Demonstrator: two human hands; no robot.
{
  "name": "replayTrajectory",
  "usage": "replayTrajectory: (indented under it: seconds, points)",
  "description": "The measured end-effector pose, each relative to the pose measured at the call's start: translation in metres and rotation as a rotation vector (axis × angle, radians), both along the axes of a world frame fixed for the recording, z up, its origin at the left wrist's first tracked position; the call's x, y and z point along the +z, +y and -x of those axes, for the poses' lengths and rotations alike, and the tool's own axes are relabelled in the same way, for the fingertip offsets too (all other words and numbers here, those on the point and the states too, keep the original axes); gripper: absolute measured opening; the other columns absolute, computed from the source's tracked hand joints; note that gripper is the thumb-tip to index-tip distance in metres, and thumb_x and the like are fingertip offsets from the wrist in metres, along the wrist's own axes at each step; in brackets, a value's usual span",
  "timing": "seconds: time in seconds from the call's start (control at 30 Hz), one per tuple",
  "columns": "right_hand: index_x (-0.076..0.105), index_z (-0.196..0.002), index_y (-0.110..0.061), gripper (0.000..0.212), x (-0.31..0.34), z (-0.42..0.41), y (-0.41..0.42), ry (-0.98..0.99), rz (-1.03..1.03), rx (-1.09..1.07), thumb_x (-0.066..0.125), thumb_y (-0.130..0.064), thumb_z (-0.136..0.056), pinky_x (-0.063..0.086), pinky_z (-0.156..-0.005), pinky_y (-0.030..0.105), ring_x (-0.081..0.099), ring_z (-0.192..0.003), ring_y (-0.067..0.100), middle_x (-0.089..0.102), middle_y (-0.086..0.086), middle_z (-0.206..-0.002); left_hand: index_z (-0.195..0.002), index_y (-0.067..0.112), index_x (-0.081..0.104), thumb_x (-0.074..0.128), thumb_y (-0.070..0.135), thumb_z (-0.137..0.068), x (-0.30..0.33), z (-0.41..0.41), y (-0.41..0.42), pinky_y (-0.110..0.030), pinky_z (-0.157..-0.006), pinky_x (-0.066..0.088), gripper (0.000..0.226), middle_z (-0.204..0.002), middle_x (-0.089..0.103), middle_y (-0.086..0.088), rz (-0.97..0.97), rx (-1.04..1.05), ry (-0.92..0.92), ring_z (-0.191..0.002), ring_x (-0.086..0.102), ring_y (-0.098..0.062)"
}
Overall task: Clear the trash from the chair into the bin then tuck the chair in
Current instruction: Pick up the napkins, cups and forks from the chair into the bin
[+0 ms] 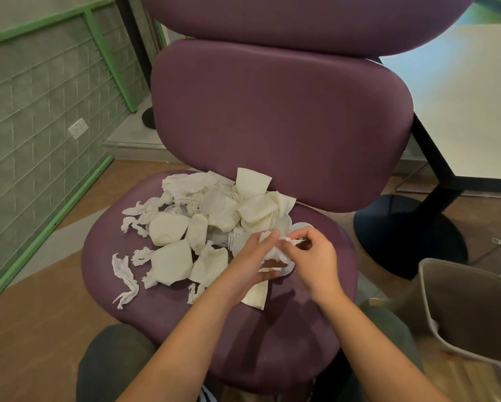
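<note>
A purple chair [281, 134] faces me, its seat [162, 320] covered with trash [203, 224]: several crumpled white napkins, flattened paper cups, plastic lids and a white plastic fork [234, 237]. At the seat's right side my left hand [252, 262] holds a crumpled white tissue [275, 253] together with a plastic lid. My right hand [313, 262] pinches the top of the same tissue. A beige bin [472, 309] stands at the lower right, beside the chair.
A white table [469, 105] on a black pedestal base [408, 233] stands to the right behind the chair. A second purple chair back [301, 21] is at the top. A green-framed mesh panel [37, 134] lines the left. My knees [116, 364] touch the seat's front.
</note>
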State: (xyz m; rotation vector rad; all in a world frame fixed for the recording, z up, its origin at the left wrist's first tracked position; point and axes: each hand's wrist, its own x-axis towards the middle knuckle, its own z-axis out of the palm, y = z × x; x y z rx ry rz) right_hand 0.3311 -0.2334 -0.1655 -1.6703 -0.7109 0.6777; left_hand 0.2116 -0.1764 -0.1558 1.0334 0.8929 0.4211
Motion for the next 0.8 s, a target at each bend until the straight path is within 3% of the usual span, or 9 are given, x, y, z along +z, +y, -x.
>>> replayTrajectory:
  seconds: [0.07, 0.17, 0.23, 0.3, 0.4, 0.5, 0.53, 0.67, 0.8]
  points:
    - [0.072, -0.084, -0.014, 0.008, -0.001, -0.002, -0.001, 0.113, -0.002, 0.022, 0.075, -0.008, -0.080, 0.044, -0.060, 0.011, 0.056, -0.065, 0.004, 0.065, -0.007, -0.074, -0.128, 0.022, 0.046, 0.056, 0.047, -0.094, -0.001, -0.008, 0.000, -0.036, -0.086, 0.058, 0.043, -0.118, 0.065, -0.007, -0.075, 0.005, 0.041, -0.098, 0.069, -0.020]
    - [0.072, -0.106, -0.015, 0.032, -0.002, -0.009, -0.002, 0.272, -0.019, 0.160, 0.062, 0.006, -0.085, 0.052, -0.073, 0.016, 0.067, -0.078, 0.005, 0.072, -0.002, -0.087, -0.122, 0.025, 0.043, 0.050, 0.037, -0.099, -0.006, -0.017, 0.010, -0.029, -0.072, 0.060, 0.027, -0.114, 0.059, -0.003, -0.174, 0.102, 0.087, -0.091, 0.066, -0.013]
    - [0.067, -0.113, -0.014, 0.043, -0.003, -0.017, 0.002, 0.330, -0.026, 0.187, 0.049, 0.014, -0.086, 0.056, -0.079, 0.023, 0.068, -0.078, 0.009, 0.072, 0.003, -0.089, -0.109, 0.030, 0.044, 0.048, 0.031, -0.101, -0.009, -0.023, 0.019, -0.026, -0.063, 0.058, 0.010, -0.119, 0.053, -0.006, -0.178, 0.179, 0.097, -0.098, 0.065, -0.020]
    - [0.066, -0.109, -0.014, 0.043, -0.009, -0.027, 0.010, 0.208, 0.028, 0.106, 0.043, 0.013, -0.084, 0.054, -0.079, 0.029, 0.066, -0.076, 0.010, 0.072, 0.002, -0.087, -0.107, 0.025, 0.042, 0.046, 0.022, -0.102, -0.013, -0.028, 0.027, -0.025, -0.060, 0.058, 0.007, -0.117, 0.049, -0.009, -0.151, 0.219, 0.075, -0.099, 0.063, -0.026]
    - [0.068, -0.106, -0.017, 0.035, -0.027, -0.048, 0.023, -0.135, 0.209, -0.033, 0.047, 0.003, -0.085, 0.048, -0.075, 0.028, 0.059, -0.082, 0.012, 0.067, 0.000, -0.097, -0.105, 0.026, 0.041, 0.043, 0.018, -0.102, -0.016, -0.034, 0.035, -0.020, -0.054, 0.051, 0.009, -0.107, 0.047, -0.005, -0.195, 0.208, 0.149, -0.081, 0.052, -0.016]
    - [0.059, -0.128, -0.020, 0.043, -0.048, -0.068, 0.034, -0.459, 0.469, 0.078, 0.051, -0.008, -0.087, 0.041, -0.094, 0.032, 0.047, -0.116, 0.025, 0.053, 0.008, -0.122, -0.108, 0.028, 0.040, 0.047, 0.027, -0.100, -0.014, -0.037, 0.040, -0.022, -0.059, 0.043, 0.010, -0.108, 0.048, -0.003, -0.192, 0.171, 0.234, -0.082, 0.048, -0.013]
    - [0.051, -0.136, -0.021, 0.049, -0.052, -0.072, 0.038, -0.528, 0.578, 0.132, 0.053, -0.014, -0.088, 0.037, -0.101, 0.036, 0.039, -0.124, 0.029, 0.047, 0.009, -0.131, -0.114, 0.024, 0.040, 0.053, 0.032, -0.097, -0.014, -0.038, 0.040, -0.023, -0.062, 0.043, 0.023, -0.107, 0.049, -0.001, -0.201, 0.155, 0.247, -0.083, 0.049, -0.012]
    - [0.030, -0.149, -0.026, 0.069, -0.059, -0.086, 0.052, -0.630, 0.833, 0.241, 0.057, -0.045, -0.089, 0.025, -0.111, 0.043, 0.025, -0.135, 0.033, 0.028, 0.013, -0.147, -0.123, 0.020, 0.038, 0.080, 0.039, -0.076, -0.016, -0.040, 0.040, -0.023, -0.071, 0.042, 0.066, -0.107, 0.048, 0.007, -0.280, 0.108, 0.295, -0.092, 0.051, -0.007]
    - [0.049, -0.134, -0.027, 0.062, -0.064, -0.094, 0.054, -0.657, 0.814, 0.221, 0.065, -0.055, -0.082, 0.031, -0.106, 0.041, 0.032, -0.127, 0.030, 0.035, 0.009, -0.139, -0.118, 0.018, 0.041, 0.066, 0.032, -0.090, -0.019, -0.049, 0.039, -0.017, -0.053, 0.041, 0.040, -0.093, 0.050, 0.004, -0.312, 0.094, 0.316, -0.068, 0.050, -0.007]
